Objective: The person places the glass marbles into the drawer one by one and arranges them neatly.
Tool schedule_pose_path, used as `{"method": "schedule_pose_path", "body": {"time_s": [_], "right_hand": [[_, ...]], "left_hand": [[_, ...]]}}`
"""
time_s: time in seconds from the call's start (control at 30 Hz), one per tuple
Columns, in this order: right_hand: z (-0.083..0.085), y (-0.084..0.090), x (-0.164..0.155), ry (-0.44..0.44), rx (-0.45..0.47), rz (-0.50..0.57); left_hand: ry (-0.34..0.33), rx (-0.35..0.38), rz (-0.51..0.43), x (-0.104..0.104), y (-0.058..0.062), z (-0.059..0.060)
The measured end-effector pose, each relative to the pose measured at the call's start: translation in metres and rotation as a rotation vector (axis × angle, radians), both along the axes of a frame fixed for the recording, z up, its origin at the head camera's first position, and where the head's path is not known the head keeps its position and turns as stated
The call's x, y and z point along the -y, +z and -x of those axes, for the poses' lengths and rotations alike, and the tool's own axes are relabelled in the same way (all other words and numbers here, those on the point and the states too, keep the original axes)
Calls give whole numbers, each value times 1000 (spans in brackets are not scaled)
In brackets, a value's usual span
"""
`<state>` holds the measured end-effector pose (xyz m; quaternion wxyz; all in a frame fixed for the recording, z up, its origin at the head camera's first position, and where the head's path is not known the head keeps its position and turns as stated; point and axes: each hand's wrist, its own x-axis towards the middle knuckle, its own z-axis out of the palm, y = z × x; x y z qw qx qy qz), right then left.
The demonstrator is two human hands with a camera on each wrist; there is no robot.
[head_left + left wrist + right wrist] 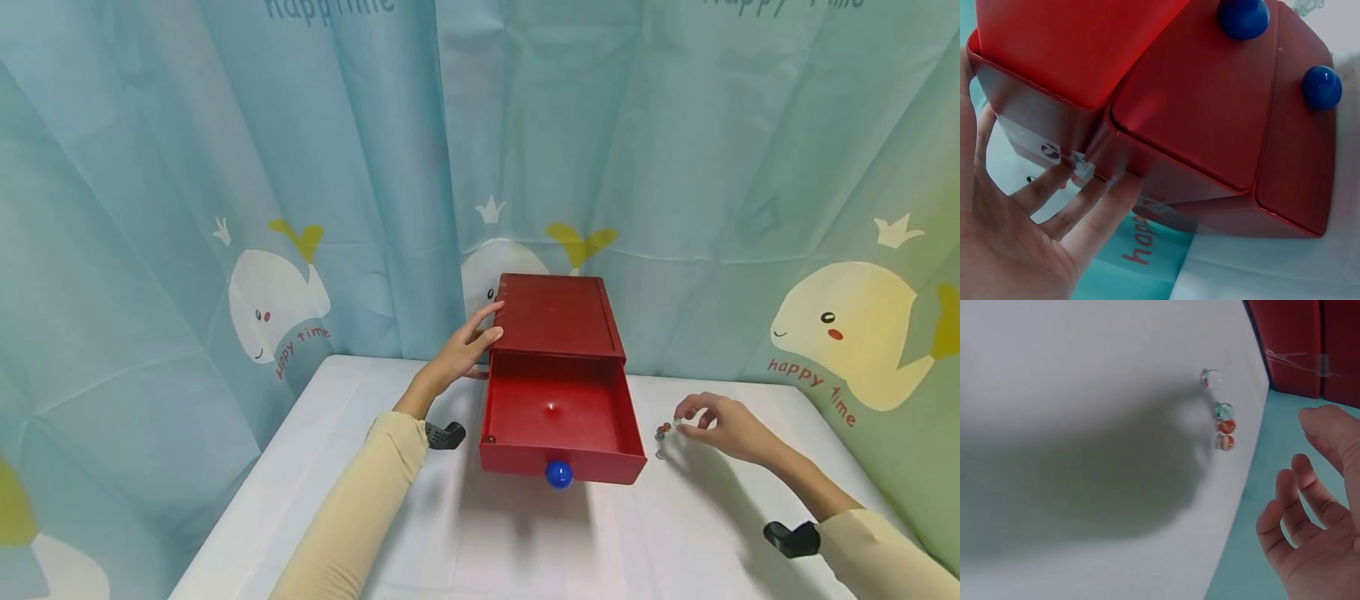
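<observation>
A red drawer cabinet [558, 317] stands on the table with its top drawer [558, 408] pulled out. My left hand [453, 354] rests against the cabinet's left side with straight, spread fingers. At the right, my right hand [723, 425] pinches a small pale marble [677, 422] between thumb and index fingertip. Its other fingers are loosely bent in the right wrist view, where the held marble is not visible. Just beside that hand, a clear marble [1212, 379], a green marble [1224, 411] and reddish ones [1226, 426] lie on the table. One dark marble [489, 439] sits in the drawer's front left corner.
Blue knobs [1321, 87] stick out from the drawer fronts. The white-covered table [525, 550] ends against a blue-green whale-print curtain [375, 208]. Clear tape [1035, 134] runs along the cabinet's side.
</observation>
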<state>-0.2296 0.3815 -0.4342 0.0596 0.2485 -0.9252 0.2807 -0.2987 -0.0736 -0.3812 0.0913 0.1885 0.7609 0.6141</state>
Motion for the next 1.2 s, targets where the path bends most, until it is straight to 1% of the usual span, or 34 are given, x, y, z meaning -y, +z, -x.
{"method": "schedule_pose_path", "body": {"time_s": [0.2,0.6,0.87,1.1,1.2], "right_hand": [[0,14,1,-2,-19,-1],[0,50,0,-23,-49,34],[-1,78,1,-9,-113,65],[-3,101,3,-31,-143,66],[-3,110,3,-25,-173,76]], "left_hand": [[7,-1,3,0,-1,1],[2,13,-7,-1,1,0],[-9,6,-12,0,0,0],[-5,12,-10,0,0,1],[-5,13,-8,0,0,1]]}}
